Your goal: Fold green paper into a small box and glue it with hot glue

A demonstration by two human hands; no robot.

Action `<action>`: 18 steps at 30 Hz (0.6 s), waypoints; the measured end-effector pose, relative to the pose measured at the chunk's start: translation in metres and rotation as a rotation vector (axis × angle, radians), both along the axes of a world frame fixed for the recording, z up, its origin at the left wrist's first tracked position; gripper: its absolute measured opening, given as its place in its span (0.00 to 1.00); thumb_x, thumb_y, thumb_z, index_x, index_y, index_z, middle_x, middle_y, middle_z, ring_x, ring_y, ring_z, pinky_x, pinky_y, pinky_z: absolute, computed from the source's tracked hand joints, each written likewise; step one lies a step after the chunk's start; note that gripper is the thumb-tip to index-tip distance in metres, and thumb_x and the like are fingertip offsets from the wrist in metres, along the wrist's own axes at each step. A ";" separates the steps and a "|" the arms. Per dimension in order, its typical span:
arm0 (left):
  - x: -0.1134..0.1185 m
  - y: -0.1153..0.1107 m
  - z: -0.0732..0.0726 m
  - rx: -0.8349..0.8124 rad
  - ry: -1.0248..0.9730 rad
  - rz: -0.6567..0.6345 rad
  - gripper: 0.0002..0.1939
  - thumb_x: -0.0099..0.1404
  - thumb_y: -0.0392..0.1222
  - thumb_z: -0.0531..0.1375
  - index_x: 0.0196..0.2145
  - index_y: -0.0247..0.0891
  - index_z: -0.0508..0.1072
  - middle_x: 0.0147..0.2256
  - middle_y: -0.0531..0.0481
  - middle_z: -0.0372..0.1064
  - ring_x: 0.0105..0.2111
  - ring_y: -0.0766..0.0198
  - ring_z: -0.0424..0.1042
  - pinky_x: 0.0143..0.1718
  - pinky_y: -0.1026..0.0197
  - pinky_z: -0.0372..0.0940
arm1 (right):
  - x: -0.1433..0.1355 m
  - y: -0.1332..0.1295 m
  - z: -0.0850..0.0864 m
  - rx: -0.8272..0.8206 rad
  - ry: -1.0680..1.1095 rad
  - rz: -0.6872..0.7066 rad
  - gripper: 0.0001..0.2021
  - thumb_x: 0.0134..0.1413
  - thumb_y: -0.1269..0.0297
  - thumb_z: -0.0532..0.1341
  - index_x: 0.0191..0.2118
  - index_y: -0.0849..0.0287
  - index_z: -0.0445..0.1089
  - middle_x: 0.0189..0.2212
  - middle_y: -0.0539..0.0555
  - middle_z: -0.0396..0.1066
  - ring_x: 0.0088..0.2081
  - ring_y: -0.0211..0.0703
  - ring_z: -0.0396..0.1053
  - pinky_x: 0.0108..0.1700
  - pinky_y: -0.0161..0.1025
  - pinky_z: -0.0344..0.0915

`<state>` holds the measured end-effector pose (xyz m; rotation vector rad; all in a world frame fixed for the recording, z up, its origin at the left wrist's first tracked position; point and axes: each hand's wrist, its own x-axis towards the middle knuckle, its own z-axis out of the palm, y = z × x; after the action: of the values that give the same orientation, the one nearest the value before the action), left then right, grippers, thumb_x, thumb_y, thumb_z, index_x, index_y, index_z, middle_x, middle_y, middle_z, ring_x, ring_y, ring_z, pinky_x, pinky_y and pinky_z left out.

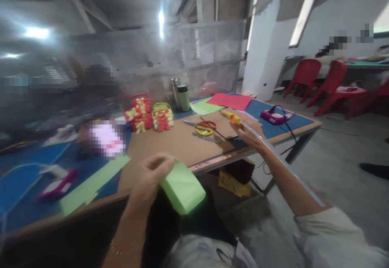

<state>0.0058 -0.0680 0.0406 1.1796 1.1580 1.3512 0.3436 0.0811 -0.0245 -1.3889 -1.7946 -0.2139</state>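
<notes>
One silver bottle (pixel 175 91) and one green bottle (pixel 183 98) stand upright at the back of the table (pixel 212 162); their contents are hidden. The left grip (pixel 154 170) pinches a green folded paper (pixel 184 189), box-like, in front of the table's near edge. The right grip (pixel 251 132) is wrapped around a yellow glue gun (pixel 231 118). Between hands and bottles, scissors (pixel 204 126) lie on a brown board (pixel 170 144). Red-and-yellow paper bundles (pixel 141 116) stand left of the bottles; red paper (pixel 229 101) lies to the right.
</notes>
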 end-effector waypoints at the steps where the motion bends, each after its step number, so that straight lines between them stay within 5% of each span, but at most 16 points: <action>1: 0.000 0.000 0.001 0.008 0.002 -0.005 0.12 0.48 0.47 0.75 0.26 0.37 0.80 0.25 0.52 0.77 0.23 0.68 0.72 0.24 0.69 0.66 | 0.005 0.010 0.000 0.000 -0.059 -0.006 0.19 0.65 0.52 0.52 0.50 0.56 0.73 0.43 0.61 0.74 0.41 0.53 0.71 0.39 0.43 0.65; 8: -0.003 0.000 0.001 0.030 0.068 -0.032 0.10 0.53 0.46 0.73 0.27 0.37 0.80 0.26 0.51 0.77 0.23 0.68 0.71 0.25 0.67 0.65 | 0.021 0.054 -0.007 -0.079 -0.325 -0.107 0.16 0.64 0.60 0.53 0.48 0.63 0.71 0.44 0.66 0.71 0.35 0.51 0.69 0.34 0.42 0.58; 18: 0.001 0.001 0.001 0.053 0.194 -0.045 0.12 0.55 0.49 0.72 0.32 0.38 0.84 0.30 0.49 0.79 0.27 0.64 0.73 0.29 0.64 0.67 | 0.028 0.070 -0.020 -0.099 -0.349 -0.123 0.16 0.61 0.60 0.56 0.48 0.64 0.71 0.45 0.67 0.71 0.38 0.54 0.69 0.37 0.42 0.58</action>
<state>0.0067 -0.0666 0.0416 1.3913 1.2304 1.2612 0.3715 0.1513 -0.0447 -1.6115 -2.0246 -0.4614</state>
